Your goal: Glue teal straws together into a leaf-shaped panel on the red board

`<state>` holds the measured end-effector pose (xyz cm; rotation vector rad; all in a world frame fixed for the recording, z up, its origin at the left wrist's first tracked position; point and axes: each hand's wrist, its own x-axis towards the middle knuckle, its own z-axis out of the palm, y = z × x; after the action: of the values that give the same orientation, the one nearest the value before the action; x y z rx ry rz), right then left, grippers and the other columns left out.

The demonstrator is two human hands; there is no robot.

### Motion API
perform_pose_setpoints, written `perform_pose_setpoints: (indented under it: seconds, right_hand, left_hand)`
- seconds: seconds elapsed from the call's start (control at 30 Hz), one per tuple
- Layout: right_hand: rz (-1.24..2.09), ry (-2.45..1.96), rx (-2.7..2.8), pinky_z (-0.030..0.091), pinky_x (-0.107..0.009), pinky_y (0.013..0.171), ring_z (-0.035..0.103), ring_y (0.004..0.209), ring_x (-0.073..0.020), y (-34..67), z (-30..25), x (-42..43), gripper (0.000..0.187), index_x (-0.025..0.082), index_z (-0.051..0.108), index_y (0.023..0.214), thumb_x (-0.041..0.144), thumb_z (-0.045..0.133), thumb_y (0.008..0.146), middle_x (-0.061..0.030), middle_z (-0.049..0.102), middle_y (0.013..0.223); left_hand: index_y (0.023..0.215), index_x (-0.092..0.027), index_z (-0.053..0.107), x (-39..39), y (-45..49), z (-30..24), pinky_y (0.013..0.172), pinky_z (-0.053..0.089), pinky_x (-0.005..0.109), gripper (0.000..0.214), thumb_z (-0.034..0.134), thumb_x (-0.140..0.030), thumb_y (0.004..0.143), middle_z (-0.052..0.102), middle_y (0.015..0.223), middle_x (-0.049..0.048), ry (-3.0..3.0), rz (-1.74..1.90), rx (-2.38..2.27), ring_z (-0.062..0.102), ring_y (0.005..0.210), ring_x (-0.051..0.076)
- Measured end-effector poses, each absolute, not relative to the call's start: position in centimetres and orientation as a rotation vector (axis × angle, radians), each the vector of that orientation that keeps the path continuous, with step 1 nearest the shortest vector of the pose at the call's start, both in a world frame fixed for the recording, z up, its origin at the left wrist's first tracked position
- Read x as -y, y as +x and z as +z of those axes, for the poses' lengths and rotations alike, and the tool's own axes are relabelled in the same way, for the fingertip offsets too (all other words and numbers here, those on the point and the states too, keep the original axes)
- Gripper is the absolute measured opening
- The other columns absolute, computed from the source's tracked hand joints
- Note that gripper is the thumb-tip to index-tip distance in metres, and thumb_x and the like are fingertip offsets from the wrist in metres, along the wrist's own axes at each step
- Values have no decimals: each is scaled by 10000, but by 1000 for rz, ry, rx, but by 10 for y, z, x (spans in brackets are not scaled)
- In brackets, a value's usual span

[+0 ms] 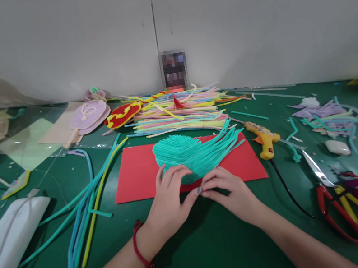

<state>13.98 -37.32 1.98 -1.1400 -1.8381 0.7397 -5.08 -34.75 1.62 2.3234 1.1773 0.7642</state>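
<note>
A teal fan shape made of pipe cleaners [186, 155] lies on a red sheet [138, 175] on the green table. Its loose ends trail off to the upper right. My left hand [169, 197] rests on the shape's near left edge, fingers curved and pressing on it. My right hand [226, 190] pinches the shape's near tip, thumb and fingers together. A red cord is tied round my left wrist.
A yellow glue gun [264, 138] lies right of the red sheet, with scissors [344, 202] nearer me. A pile of coloured pipe cleaners [178, 111] sits behind. Long blue and yellow strands [87, 199] and a white case [8, 240] lie left.
</note>
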Motion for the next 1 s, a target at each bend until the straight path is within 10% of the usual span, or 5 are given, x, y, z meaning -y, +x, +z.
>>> perform_pose_setpoints:
  seconds: [0.53, 1.0]
  right_hand:
    - [714, -1200, 1838, 528, -273, 734, 630, 823, -148, 143, 24, 373, 83, 244, 697, 842, 250, 616, 860, -22, 667, 840]
    - [-187, -1928, 1380, 484, -404, 789, 627, 825, -242, 253, 13, 348, 347, 175, 701, 942, 380, 435, 856, -120, 684, 909]
  left_hand:
    - [1092, -223, 503, 345, -51, 18, 1098, 278, 493, 192, 467, -311, 925, 617, 1093, 53, 2309, 801, -1228, 550, 1100, 214]
    - [1028, -224, 556, 302, -91, 14, 759, 534, 336, 193, 452, -192, 869, 639, 1041, 45, 1910, 1144, -1609, 655, 800, 172]
